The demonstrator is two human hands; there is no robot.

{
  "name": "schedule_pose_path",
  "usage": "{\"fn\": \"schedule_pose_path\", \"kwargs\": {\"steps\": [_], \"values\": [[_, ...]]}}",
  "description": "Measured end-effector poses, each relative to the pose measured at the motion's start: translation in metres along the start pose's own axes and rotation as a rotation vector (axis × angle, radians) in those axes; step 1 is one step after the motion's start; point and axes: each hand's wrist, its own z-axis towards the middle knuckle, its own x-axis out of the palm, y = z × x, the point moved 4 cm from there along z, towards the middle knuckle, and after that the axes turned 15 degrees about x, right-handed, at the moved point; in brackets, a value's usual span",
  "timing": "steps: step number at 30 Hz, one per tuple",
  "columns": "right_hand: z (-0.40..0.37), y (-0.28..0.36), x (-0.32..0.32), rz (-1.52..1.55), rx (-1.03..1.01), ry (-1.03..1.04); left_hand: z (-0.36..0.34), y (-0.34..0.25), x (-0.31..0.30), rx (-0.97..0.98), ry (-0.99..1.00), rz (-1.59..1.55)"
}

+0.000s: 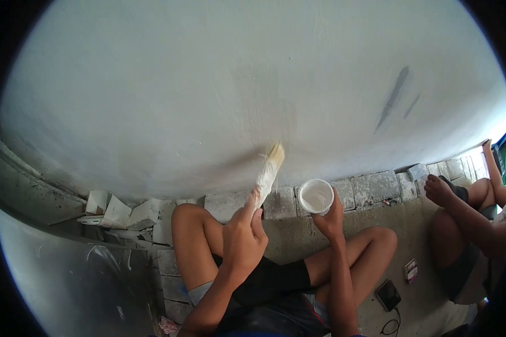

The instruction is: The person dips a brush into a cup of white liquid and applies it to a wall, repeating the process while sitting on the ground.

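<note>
My left hand [244, 238] is wrapped round the handle of a paintbrush [269, 173], which is coated in white paint. The pale bristles point up and sit right at the whitish wall [208, 95], beside a slightly darker streaked patch. In my right hand [330, 220] is a white plastic cup [316, 196], held upright with its open top towards me and white paint inside. The cup is to the right of the brush and a little lower.
Paving blocks [371, 188] run along the wall's foot. Broken white pieces [117, 212] lie at left, near a grey metal panel [78, 275]. A person [472, 241] sits at right. A phone [388, 295] with a cable and a small pack [411, 271] lie on the ground.
</note>
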Motion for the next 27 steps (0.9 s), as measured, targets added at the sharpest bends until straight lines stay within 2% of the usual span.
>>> {"fn": "schedule_pose_path", "kwargs": {"steps": [2, 4, 8, 11, 13, 14, 16, 19, 20, 22, 24, 25, 27], "values": [[0.001, -0.001, 0.001, 0.009, -0.012, 0.011, 0.019, -0.026, -0.031, 0.301, -0.23, -0.009], [0.001, -0.002, 0.003, 0.013, -0.031, 0.028, 0.051, -0.048, -0.06, 0.485, -0.406, 0.088], [0.002, -0.01, 0.002, -0.008, -0.04, 0.016, 0.086, -0.058, -0.071, 0.485, -0.499, 0.139], [0.004, -0.005, -0.004, -0.007, -0.005, 0.002, 0.076, -0.055, -0.048, 0.409, -0.419, 0.119], [-0.002, -0.008, -0.003, 0.001, 0.035, -0.002, 0.055, -0.04, -0.019, 0.192, -0.196, 0.119], [0.0, -0.01, -0.003, -0.006, 0.012, -0.009, 0.043, -0.029, -0.004, 0.184, -0.195, 0.119], [0.001, -0.01, -0.004, -0.012, -0.024, -0.012, 0.025, -0.004, 0.027, 0.083, -0.041, 0.117], [0.005, -0.004, -0.001, -0.034, -0.109, -0.011, 0.014, -0.001, 0.02, 0.175, -0.043, 0.043], [0.005, -0.005, -0.001, -0.035, -0.063, -0.01, 0.018, -0.012, 0.005, 0.176, -0.043, 0.05], [0.0, -0.009, 0.0, -0.03, 0.001, -0.014, 0.033, -0.057, -0.044, 0.213, -0.129, 0.0], [0.003, -0.007, -0.002, 0.027, -0.057, 0.005, 0.049, -0.077, -0.072, 0.272, -0.39, -0.074], [0.003, -0.006, -0.003, 0.026, -0.055, 0.0, 0.064, -0.075, -0.074, 0.275, -0.386, -0.077], [0.002, -0.002, -0.003, 0.035, -0.055, -0.004, 0.087, -0.079, -0.081, 0.463, -0.513, 0.044]]}}
